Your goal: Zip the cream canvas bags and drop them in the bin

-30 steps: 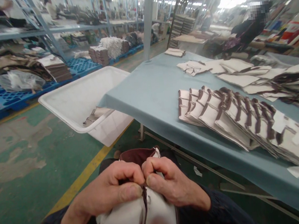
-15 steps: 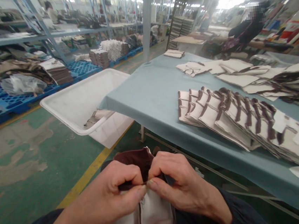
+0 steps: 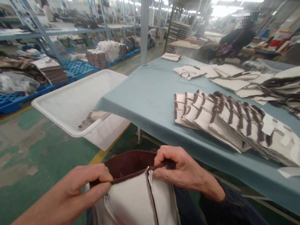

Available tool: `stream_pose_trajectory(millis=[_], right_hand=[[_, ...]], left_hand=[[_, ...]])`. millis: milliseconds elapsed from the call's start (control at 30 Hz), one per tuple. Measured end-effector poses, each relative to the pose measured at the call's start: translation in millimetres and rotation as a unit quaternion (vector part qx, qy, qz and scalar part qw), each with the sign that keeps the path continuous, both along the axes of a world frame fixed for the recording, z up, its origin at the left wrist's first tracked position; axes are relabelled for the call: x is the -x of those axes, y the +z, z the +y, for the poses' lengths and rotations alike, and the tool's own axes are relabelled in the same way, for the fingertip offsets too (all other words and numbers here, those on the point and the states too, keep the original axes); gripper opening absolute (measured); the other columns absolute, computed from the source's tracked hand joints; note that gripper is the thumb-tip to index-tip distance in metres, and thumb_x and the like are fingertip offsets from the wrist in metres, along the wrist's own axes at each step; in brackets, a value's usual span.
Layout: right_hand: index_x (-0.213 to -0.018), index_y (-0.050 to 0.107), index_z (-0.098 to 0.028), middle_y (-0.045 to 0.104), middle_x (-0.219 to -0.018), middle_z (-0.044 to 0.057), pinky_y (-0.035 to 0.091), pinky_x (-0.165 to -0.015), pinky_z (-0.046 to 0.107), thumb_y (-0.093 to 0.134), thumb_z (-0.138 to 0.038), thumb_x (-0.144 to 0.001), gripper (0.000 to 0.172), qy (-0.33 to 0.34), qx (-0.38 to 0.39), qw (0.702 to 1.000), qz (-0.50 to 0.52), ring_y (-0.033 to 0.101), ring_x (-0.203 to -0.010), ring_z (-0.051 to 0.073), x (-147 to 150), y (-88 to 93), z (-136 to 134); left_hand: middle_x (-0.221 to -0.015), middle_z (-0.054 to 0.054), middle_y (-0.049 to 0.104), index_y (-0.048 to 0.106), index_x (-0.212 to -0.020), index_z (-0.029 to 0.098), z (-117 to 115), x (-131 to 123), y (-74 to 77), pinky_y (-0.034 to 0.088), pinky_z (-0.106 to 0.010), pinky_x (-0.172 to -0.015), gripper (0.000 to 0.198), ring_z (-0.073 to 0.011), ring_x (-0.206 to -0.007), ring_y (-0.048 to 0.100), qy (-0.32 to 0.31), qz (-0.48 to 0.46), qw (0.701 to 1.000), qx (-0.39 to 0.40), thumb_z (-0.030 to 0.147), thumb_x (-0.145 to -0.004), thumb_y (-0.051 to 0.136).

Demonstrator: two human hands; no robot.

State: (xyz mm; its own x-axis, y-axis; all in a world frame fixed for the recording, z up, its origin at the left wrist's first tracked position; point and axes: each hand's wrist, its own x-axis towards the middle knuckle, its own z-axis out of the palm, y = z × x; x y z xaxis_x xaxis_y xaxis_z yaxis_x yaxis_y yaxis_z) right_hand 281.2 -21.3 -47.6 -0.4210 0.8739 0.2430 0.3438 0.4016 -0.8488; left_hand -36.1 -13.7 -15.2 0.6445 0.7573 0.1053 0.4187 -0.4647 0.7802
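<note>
A cream fabric bag piece [image 3: 132, 206] with a dark brown inside and dark seams stands over my lap, its mouth spread wide. My left hand [image 3: 85, 189] pinches the brown-edged rim at the left, thumb outside and fingers curled inside. At the right, my right hand [image 3: 182, 171] grips the same rim beside the dark vertical seam. The lower end of the piece runs out of view. On the table to the right lies a fanned row of similar cream and brown pieces [image 3: 224, 116].
The blue-covered table [image 3: 142, 92] has its near edge just beyond my right hand. More cream pieces [image 3: 231, 73] and a pair of glasses [image 3: 188, 73] lie farther back. A white bin [image 3: 59, 107] stands left of the table. Another person [image 3: 235, 40] is at the back right.
My hands have moved apart, the left one to the left. The rim between them, bunched before, is now stretched open and shows the brown inside. The view has shifted slightly.
</note>
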Motion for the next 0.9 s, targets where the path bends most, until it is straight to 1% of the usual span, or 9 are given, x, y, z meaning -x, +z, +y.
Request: stream_pose_trajectory(millis=[133,200,300,400,533,600,700,800,900], right_hand=[[-0.079,0.070,-0.019,0.069,-0.076,-0.001,0.045,-0.062,0.023,0.080,-0.035,-0.097,0.027,0.041,-0.044,0.997,0.040,0.058,-0.066,0.012,10,22.3,-4],[-0.079,0.069,-0.019,0.069,-0.076,-0.001,0.045,-0.065,0.024,0.077,-0.036,-0.100,0.029,0.061,-0.066,0.995,0.038,0.058,-0.068,0.012,14,30.8,-5],[-0.080,0.067,-0.019,0.069,-0.076,-0.001,0.045,-0.065,0.024,0.074,-0.037,-0.103,0.030,0.074,-0.074,0.994,0.026,0.058,-0.069,0.012,20,35.9,-6],[-0.081,0.067,-0.019,0.068,-0.076,-0.002,0.045,-0.066,0.025,0.073,-0.041,-0.104,0.032,0.074,-0.065,0.995,0.027,0.057,-0.068,0.012,24,33.1,-4],[-0.081,0.067,-0.020,0.069,-0.078,-0.001,0.044,-0.065,0.025,0.072,-0.047,-0.104,0.036,0.083,-0.041,0.995,0.041,0.057,-0.069,0.012,30,22.9,0],[-0.081,0.067,-0.020,0.069,-0.079,0.000,0.044,-0.065,0.026,0.071,-0.050,-0.104,0.038,0.088,-0.020,0.995,0.047,0.058,-0.070,0.013,32,16.2,2],[-0.082,0.068,-0.020,0.068,-0.080,0.000,0.044,-0.066,0.027,0.073,-0.054,-0.102,0.040,0.091,0.009,0.994,0.066,0.058,-0.070,0.013,37,6.0,6],[-0.082,0.069,-0.020,0.068,-0.080,0.000,0.044,-0.066,0.027,0.072,-0.059,-0.101,0.044,0.100,0.034,0.990,0.088,0.057,-0.071,0.014,41,-1.9,9],[-0.082,0.070,-0.019,0.068,-0.080,0.001,0.044,-0.066,0.027,0.071,-0.064,-0.099,0.048,0.101,0.054,0.989,0.092,0.057,-0.072,0.014,43,-4.9,10]], left_hand=[[-0.099,0.001,0.077,0.070,-0.094,0.022,5,-10,0.6,0.052,-0.021,-0.082,0.010,-0.0183,-0.088,0.070,-0.034,0.004,0.999,0.038,0.022,-0.096,0.061],[-0.101,0.001,0.077,0.072,-0.099,0.023,4,-17,1.5,0.052,-0.023,-0.082,0.007,-0.0183,-0.090,0.069,-0.039,0.010,0.998,0.045,0.023,-0.094,0.066],[-0.096,0.003,0.077,0.074,-0.105,0.025,3,-29,5.3,0.049,-0.023,-0.079,0.013,-0.0166,-0.086,0.068,-0.036,0.008,0.998,0.049,0.022,-0.092,0.073],[-0.091,0.003,0.077,0.075,-0.099,0.023,7,-36,9.8,0.047,-0.021,-0.077,0.005,-0.0142,-0.081,0.067,-0.076,-0.031,0.993,0.083,0.025,-0.098,0.070],[-0.083,0.002,0.074,0.075,-0.094,0.019,18,-37,8.3,0.046,-0.020,-0.071,0.015,-0.0131,-0.074,0.065,-0.105,-0.068,0.983,0.131,0.032,-0.099,0.071],[-0.078,0.003,0.069,0.075,-0.091,0.017,22,-35,4.3,0.043,-0.020,-0.065,0.019,-0.0121,-0.069,0.060,-0.114,-0.069,0.979,0.153,0.034,-0.099,0.072],[-0.073,0.005,0.061,0.073,-0.088,0.016,24,-32,-1.1,0.037,-0.020,-0.059,0.019,-0.0102,-0.064,0.051,-0.116,-0.069,0.976,0.172,0.031,-0.098,0.069],[-0.072,0.005,0.058,0.073,-0.087,0.016,23,-31,-2.1,0.036,-0.019,-0.059,0.018,-0.0098,-0.064,0.050,-0.109,-0.077,0.974,0.182,0.030,-0.098,0.068],[-0.072,0.005,0.058,0.072,-0.085,0.016,22,-33,0.4,0.037,-0.019,-0.059,0.019,-0.0097,-0.064,0.049,-0.101,-0.084,0.975,0.180,0.029,-0.098,0.067]])
